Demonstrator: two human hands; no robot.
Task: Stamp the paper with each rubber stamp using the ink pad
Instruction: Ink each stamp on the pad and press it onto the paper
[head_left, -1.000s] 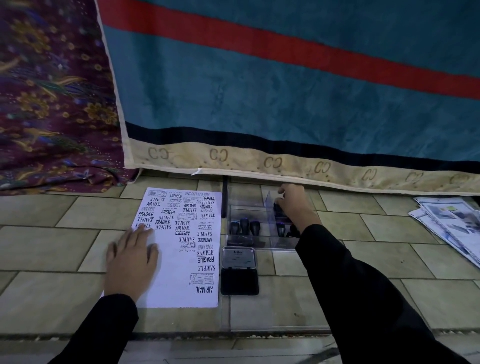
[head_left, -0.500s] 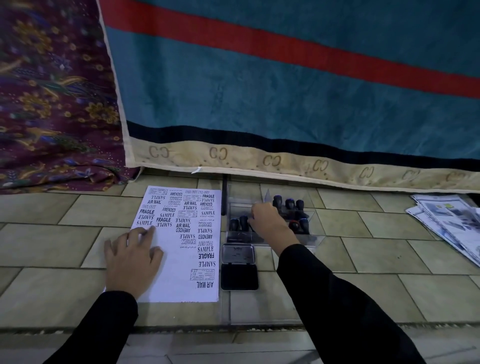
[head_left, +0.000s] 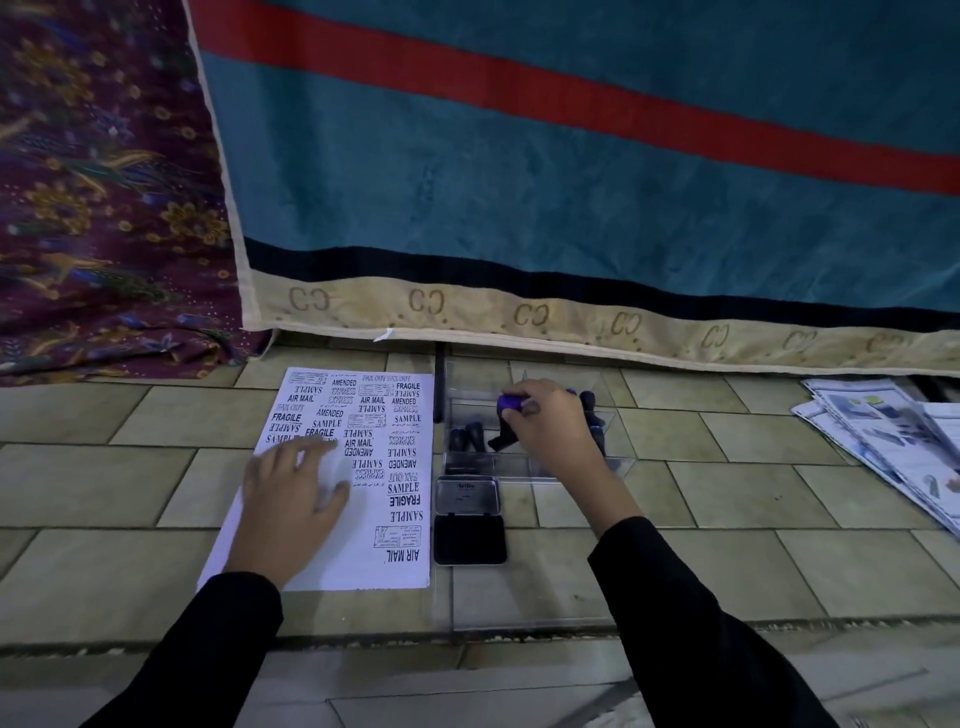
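Observation:
A white paper (head_left: 395, 530) covered with many black stamp marks lies on the tiled floor. My left hand (head_left: 291, 499) rests flat on its left half, fingers spread. To the paper's right sits an open black ink pad (head_left: 469, 538) with its lid folded back. Behind it is a clear plastic case (head_left: 540, 470) holding several dark rubber stamps (head_left: 465, 436). My right hand (head_left: 548, 426) is over the case, fingers closed on a stamp (head_left: 506, 415) with a blue-purple top, tilted above the tray.
A teal blanket (head_left: 571, 197) with a red stripe and beige hem hangs just behind the case. Patterned maroon fabric (head_left: 104, 208) lies at the back left. A pile of printed leaflets (head_left: 883, 436) lies on the floor at the right.
My right hand moved from the case's right section to its middle and has picked a stamp up, tilted. My left hand slid slightly up the paper.

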